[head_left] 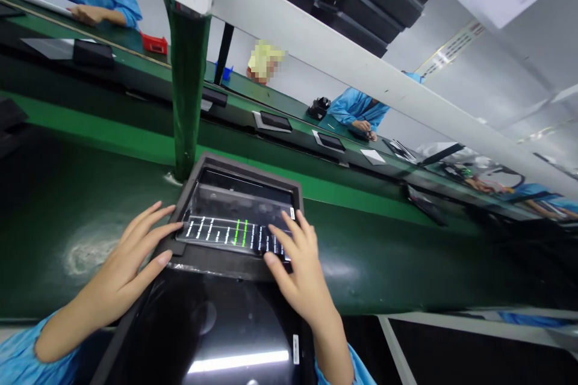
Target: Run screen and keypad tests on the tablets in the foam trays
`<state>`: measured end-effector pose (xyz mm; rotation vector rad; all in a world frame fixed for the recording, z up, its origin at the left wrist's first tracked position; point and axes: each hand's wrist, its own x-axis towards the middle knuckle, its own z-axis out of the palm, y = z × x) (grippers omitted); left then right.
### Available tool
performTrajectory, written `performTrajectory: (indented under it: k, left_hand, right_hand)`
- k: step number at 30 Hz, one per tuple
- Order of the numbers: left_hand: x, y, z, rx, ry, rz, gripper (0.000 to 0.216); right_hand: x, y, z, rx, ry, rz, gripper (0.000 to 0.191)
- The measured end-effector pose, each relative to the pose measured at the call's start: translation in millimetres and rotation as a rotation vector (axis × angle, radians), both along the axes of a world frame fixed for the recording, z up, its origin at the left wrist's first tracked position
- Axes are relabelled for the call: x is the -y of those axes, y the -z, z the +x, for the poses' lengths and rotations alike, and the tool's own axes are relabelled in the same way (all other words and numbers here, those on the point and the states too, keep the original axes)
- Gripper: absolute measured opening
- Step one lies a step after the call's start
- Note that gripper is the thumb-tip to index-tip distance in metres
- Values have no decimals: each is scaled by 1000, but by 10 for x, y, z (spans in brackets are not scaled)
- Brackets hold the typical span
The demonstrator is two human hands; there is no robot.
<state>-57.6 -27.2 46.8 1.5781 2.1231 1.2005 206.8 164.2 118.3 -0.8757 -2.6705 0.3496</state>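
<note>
The left hand (124,267) is spread, its fingertips at the left edge of a dark padded tray (253,165). The right hand (298,271) is spread too, fingers bent over the right end of a lit tablet (226,231); whether each fingertip presses the glass, I cannot tell. The tablet lies in the tray, between the two hands, showing white text lines and two green ones. Nearer the wearer, below both hands, is a glossy dark panel (217,319). Left of the left hand stretches the green tabletop (90,204).
</note>
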Motion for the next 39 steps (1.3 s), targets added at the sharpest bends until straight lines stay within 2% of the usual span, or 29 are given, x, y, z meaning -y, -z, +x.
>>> performTrajectory:
  k: [2, 3, 5, 7, 9, 13, 20, 22, 26, 28, 31, 34, 39]
  left_hand:
    - [-2, -10, 1, -17, 1, -3, 37]
    - [1, -7, 2, -24, 1, -3, 37]
    - [12, 9, 7, -29, -1, 2, 36]
    - [22, 25, 12, -21, -1, 8, 36]
    - [24, 33, 7, -20, 3, 9, 36]
    - [2, 30, -71, -121, 58, -1, 40]
    - [-61, -1, -190, -300, 167, -90, 49]
    - [-63, -22, -162, -273, 146, -88, 49]
    - [-39, -46, -81, -159, 46, 25, 59]
    - [-20, -33, -59, -116, 10, 72, 62]
    - [8, 13, -58, -42, -11, 56, 58]
    - [34, 62, -74, 22, -25, 10, 53]
    - [94, 115, -61, 112, -40, -56, 53]
  right_hand:
    - [15, -14, -53, 105, -127, -79, 44]
    - [-2, -13, -51, 134, -134, -90, 39]
    - [-62, 3, 3, 99, -21, -26, 34]
    - [-122, 30, 83, -28, 158, 87, 48]
    - [-146, 59, 139, -133, 250, 137, 49]
    - [-109, 115, 128, -153, 195, 51, 28]
    - [-90, 152, 109, -200, 195, 16, 28]
    - [-80, 140, 118, -224, 196, 5, 27]
    - [-99, 169, 166, -350, 261, -56, 30]
    - [-170, 240, 218, -422, 332, -111, 38]
    - [-348, 375, 302, -470, 415, -248, 53]
    - [-528, 433, 322, -464, 373, -349, 51]
    - [-695, 386, 141, -376, 262, -232, 40]
